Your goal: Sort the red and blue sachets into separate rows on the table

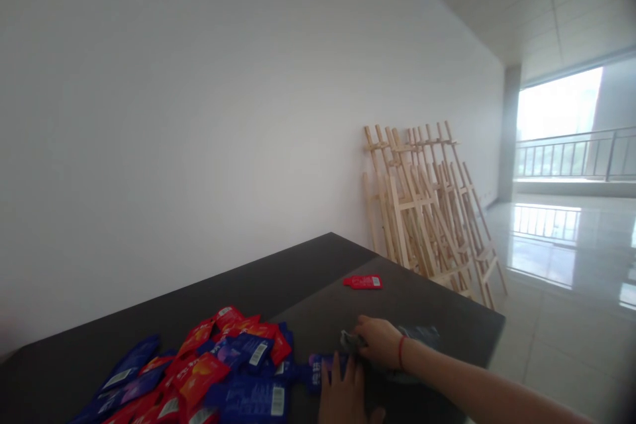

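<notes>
and here we are at the dark tabletop [308, 271], both hands down and busy. the left hand [342, 392] lies flat, fingers loosely spread, gripping nothing, just pressing over a blue spouted pouch [315, 377] that pokes out from under the fingertips, its narrow end pointing left. right beside it, just ahead and to the right, the right hand [376, 342], red cord bracelet [401, 351] at the wrist, is closed in a pinch on some crumpled grey film [350, 342]; whether that is plastic or cloth, i can't tell. more greyish see-through material [421, 332] shows behind that wrist and below the forearm, and whether it all joins up is hidden.

so how's the score? beyond the right hand, well apart from everything else, lies a single red spouted pouch [366, 282], flat, barcode end to the right. the blue one under the left hand looks like the piece being dealt with now, and by my reading it's unfinished. and to the left of the left hand, oh, plenty left: a big jumbled heap of red and blue pouches [201, 377], overlapping every which way, unsorted to my eye. on this evidence i'd call it early days, though nothing here settles the count.
</notes>
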{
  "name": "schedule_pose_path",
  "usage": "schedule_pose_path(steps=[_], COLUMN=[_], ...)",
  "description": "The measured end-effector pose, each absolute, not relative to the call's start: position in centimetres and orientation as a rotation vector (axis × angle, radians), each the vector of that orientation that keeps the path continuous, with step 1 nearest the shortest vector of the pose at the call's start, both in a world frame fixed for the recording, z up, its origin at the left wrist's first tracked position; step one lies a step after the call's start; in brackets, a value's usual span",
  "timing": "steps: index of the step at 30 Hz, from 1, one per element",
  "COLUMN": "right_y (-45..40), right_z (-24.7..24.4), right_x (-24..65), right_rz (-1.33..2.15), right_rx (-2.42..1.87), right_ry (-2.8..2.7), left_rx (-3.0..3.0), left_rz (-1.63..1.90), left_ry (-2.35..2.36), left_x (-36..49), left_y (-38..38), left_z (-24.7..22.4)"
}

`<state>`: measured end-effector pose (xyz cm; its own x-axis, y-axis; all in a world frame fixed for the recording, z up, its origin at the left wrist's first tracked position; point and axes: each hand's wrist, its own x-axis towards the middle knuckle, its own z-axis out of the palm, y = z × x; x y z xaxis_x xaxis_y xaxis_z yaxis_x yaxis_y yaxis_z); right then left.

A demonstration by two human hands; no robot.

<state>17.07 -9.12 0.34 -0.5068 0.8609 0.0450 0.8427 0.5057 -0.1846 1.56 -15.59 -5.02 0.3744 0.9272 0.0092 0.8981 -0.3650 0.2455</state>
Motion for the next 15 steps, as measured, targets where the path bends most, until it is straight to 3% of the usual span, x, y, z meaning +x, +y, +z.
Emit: schedule_pose_path(steps=[6,15], right_y=[-9.7,-10.9], right_z=[0.0,-0.5], right_x=[16.7,16.7], right_rz=[0.237,0.292], right_rx=[-1.387,-1.206], right_ry=[-2.635,-2.630], left_rx=[2.668,2.665], left_rz=[0.265,0.375], left_ry=[1.081,1.898], left_x=[-1.1,-3.2], left_y=[-14.0,-16.9], left_z=[-7.4,-4.3])
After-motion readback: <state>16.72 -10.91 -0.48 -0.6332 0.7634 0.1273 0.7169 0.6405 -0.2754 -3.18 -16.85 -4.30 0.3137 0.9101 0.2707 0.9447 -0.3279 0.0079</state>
